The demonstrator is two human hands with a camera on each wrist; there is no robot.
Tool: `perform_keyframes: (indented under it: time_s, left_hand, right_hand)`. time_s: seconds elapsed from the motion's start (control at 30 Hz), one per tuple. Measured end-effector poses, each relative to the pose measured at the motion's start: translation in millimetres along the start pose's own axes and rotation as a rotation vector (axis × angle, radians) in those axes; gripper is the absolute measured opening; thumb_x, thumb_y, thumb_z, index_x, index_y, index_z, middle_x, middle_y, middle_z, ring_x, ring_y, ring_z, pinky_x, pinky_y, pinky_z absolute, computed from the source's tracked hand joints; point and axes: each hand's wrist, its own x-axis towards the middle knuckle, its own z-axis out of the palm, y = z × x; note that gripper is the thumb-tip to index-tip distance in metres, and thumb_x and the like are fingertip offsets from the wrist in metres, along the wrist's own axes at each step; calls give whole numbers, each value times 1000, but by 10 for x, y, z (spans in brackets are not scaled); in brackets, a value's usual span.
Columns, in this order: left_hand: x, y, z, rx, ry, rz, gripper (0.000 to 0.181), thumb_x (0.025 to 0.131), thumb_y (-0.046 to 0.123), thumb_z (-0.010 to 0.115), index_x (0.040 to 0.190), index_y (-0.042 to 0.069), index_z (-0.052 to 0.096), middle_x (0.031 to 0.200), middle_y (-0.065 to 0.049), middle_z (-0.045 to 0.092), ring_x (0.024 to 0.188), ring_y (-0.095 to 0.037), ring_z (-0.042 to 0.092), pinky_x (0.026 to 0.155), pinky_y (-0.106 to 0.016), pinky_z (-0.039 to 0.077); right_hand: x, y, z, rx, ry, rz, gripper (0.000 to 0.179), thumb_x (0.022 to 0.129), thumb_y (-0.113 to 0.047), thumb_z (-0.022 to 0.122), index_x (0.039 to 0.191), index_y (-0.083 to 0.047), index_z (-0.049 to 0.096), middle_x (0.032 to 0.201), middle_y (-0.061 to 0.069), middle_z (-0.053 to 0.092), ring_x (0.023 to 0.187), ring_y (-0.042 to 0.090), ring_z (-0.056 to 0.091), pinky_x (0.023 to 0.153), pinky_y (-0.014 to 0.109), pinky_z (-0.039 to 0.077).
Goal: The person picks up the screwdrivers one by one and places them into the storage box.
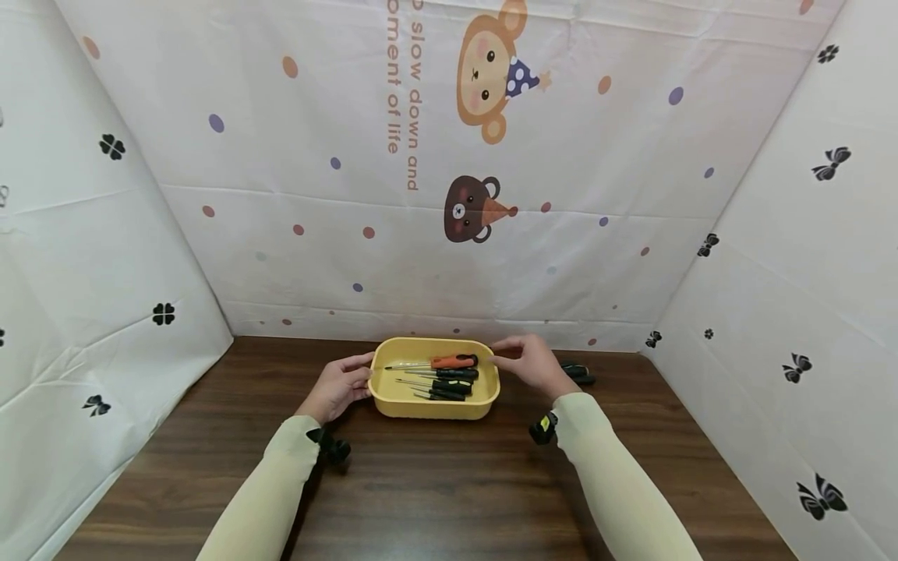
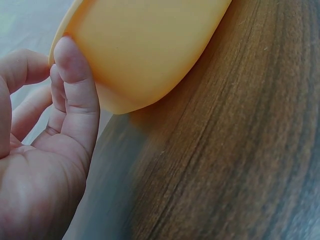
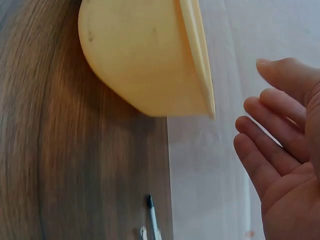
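A yellow plastic box (image 1: 435, 409) stands near the back edge of the table. Inside lie several screwdrivers, roughly side by side: one has an orange handle (image 1: 449, 362), the others have dark handles (image 1: 452, 386). At its left end, my left hand (image 1: 340, 386) pinches the rim. In the left wrist view, the fingers (image 2: 75, 95) lie against the outer wall, near the rim. My right hand (image 1: 535, 365) is beside the right end, fingers pointing at the box. The right wrist view shows a gap between those fingertips (image 3: 242, 142) and the box wall (image 3: 140, 55).
Dark-handled tools (image 1: 577, 372) lie on the brown wooden table (image 1: 449, 483), behind my right wrist. A thin dark-tipped tool (image 3: 151, 210) appears low in the right wrist view. White printed cloth (image 1: 393, 265) rises behind the table and along both sides.
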Motion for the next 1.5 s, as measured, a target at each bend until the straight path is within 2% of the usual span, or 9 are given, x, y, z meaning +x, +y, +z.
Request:
perform_keyframes:
  time_s: [0.23,0.33,0.43,0.6,0.93,1.07,1.2,1.37,1.5]
  left_hand:
    - [16,-16,-6,-9,7,-2,56,98,3,62,153,5,47,137,-26,61,77,-12,68,66,-24,60]
    - [21,-15,-3,-8,1,-4,56,98,3,62,152,5,48,129,-24,66,75,-12,66,67,-25,60]
    - [24,-15,-5,-9,1,-6,57,98,3,63,152,5,48,128,-24,66,75,-12,66,67,-25,60]
    - [14,-11,1,-9,-1,-6,57,98,4,63,153,6,48,138,-27,61,76,-12,67,67,-24,60]
    - [12,-14,7,-7,15,-7,55,99,3,62,152,6,49,125,-22,69,72,-11,65,66,-24,59]
    - [18,-16,4,-4,17,-8,54,99,3,61,152,6,49,126,-24,68,73,-12,66,66,-24,60]
    - [28,-22,-4,-8,18,-7,54,99,3,62,152,6,49,122,-23,70,72,-12,66,66,-24,60]
    - [19,-17,1,-8,10,-3,54,99,3,61,152,6,49,117,-21,72,71,-12,66,66,-25,60]
    - [4,-13,9,-9,4,0,54,99,3,61,152,5,48,120,-22,71,71,-11,65,66,-24,60]
  right_hand:
    - [-153,172,-146,145,31,38,44,87,-44,81,122,-17,76,123,3,73,99,28,72,75,48,62]
    - [-222,266,-207,195,44,6,45,85,-44,82,121,-17,77,125,8,73,99,24,72,77,49,62]
    - [-275,370,-257,217,67,-40,40,84,-40,84,117,-18,78,124,11,73,100,20,73,78,41,63]
    - [-363,522,-326,188,122,-83,35,84,-36,85,115,-21,79,122,11,74,104,23,72,78,25,60]
    - [-524,762,-471,154,159,-46,33,85,-36,84,115,-25,78,124,9,74,112,26,69,83,21,57]
    - [-637,706,-563,157,158,-31,34,88,-30,82,119,-16,77,128,18,70,112,29,69,82,20,57]
    - [-697,715,-629,162,160,-11,38,89,-27,82,121,-9,75,129,24,69,110,23,70,82,19,57]
    - [-615,1061,-639,172,172,24,45,88,-30,82,124,-6,74,128,22,70,110,20,71,83,16,56]
    - [-598,1200,-690,136,166,54,49,88,-36,82,126,-7,73,128,15,71,111,15,70,85,15,54]
